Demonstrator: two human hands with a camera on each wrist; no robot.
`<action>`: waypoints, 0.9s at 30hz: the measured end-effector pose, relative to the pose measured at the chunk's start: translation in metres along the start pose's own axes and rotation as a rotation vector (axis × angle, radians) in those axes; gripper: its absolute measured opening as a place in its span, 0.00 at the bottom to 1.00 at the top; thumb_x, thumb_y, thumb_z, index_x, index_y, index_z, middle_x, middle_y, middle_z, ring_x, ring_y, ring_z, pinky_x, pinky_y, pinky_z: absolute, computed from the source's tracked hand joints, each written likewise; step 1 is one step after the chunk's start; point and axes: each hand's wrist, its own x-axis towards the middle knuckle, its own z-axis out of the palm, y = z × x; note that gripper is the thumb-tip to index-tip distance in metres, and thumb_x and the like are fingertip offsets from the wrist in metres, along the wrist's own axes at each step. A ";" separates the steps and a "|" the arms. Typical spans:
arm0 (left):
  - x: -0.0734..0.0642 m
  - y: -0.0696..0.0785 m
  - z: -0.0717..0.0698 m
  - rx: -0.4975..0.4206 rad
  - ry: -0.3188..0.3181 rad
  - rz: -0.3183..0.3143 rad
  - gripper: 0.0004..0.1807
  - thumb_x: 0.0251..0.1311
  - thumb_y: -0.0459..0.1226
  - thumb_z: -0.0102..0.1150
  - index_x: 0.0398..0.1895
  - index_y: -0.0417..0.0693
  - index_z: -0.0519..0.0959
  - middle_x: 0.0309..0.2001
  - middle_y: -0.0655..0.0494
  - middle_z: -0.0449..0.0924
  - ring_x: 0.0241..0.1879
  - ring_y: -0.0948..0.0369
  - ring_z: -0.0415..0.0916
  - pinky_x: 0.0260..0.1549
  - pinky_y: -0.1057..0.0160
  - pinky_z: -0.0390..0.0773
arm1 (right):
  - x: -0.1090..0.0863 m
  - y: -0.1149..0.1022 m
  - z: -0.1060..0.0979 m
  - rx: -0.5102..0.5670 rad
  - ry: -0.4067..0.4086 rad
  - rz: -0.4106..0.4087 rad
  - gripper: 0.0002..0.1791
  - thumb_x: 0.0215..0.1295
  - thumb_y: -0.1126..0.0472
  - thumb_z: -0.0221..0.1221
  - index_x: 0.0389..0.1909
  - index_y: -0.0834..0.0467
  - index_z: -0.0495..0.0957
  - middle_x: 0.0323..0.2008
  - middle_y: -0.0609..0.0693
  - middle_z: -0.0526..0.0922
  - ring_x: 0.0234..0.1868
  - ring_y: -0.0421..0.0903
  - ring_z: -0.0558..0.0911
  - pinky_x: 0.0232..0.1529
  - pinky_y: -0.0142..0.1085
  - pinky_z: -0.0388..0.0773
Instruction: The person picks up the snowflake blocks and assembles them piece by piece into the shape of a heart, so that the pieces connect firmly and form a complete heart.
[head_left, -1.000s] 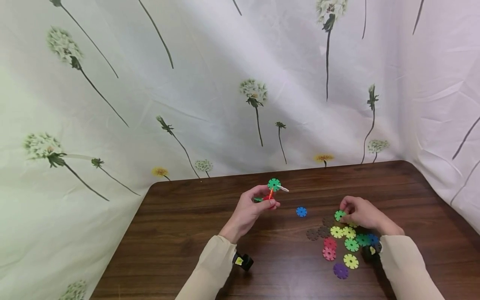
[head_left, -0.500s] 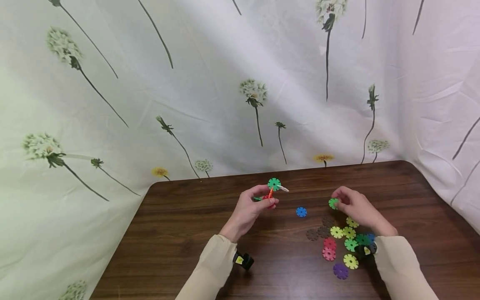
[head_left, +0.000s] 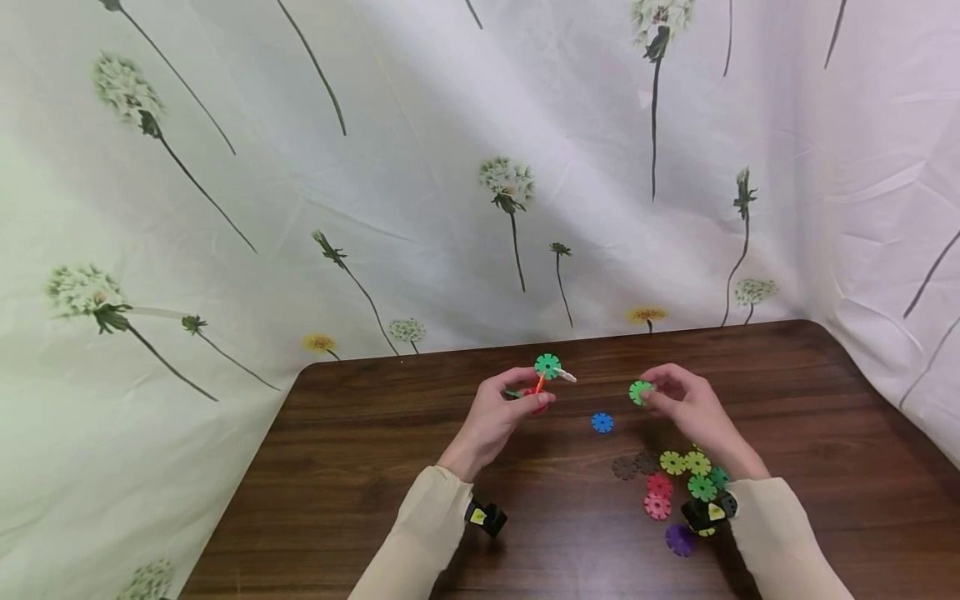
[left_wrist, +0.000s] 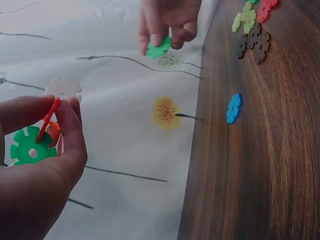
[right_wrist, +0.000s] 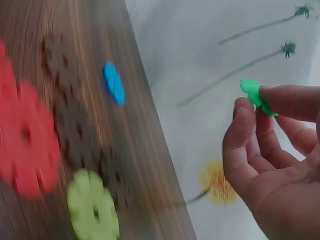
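My left hand [head_left: 497, 415] pinches a cluster of notched plastic discs joined edge to edge, raised over the table. The cluster has a green disc [head_left: 547, 365], a white disc [left_wrist: 63, 87], and red and orange discs, partly covered by my fingers; a second green piece shows behind them in the head view. To the right, my right hand [head_left: 693, 410] pinches one loose light green disc [head_left: 640, 392] between thumb and fingertips, apart from the cluster. A blue disc [head_left: 602, 422] lies flat on the table between the hands.
Several loose discs lie on the wooden table [head_left: 337, 450] below my right hand: brown [head_left: 624, 467], yellow [head_left: 672, 462], red [head_left: 658, 486], pink [head_left: 657, 507], green [head_left: 702, 487] and purple [head_left: 680, 540]. My right wrist strap covers part of them. A flower-printed cloth [head_left: 420, 208] hangs behind the table.
My right hand has lifted the light green disc from beside the loose pile and carried it left and up towards the cluster. My left hand has barely moved.
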 end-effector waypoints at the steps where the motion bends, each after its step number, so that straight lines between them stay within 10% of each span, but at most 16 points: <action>1: 0.000 0.000 0.000 0.000 -0.002 0.000 0.22 0.60 0.28 0.60 0.59 0.36 0.73 0.52 0.44 0.77 0.46 0.55 0.84 0.52 0.61 0.79 | 0.000 -0.003 0.003 0.021 0.004 -0.003 0.13 0.67 0.63 0.58 0.49 0.65 0.74 0.38 0.56 0.79 0.37 0.47 0.83 0.40 0.40 0.84; 27: -0.001 0.002 0.003 -0.014 -0.053 0.055 0.29 0.61 0.27 0.59 0.66 0.44 0.67 0.50 0.47 0.75 0.40 0.61 0.84 0.51 0.62 0.80 | 0.001 -0.046 0.050 0.297 -0.008 -0.047 0.17 0.65 0.63 0.61 0.48 0.69 0.73 0.32 0.44 0.81 0.32 0.40 0.86 0.38 0.34 0.84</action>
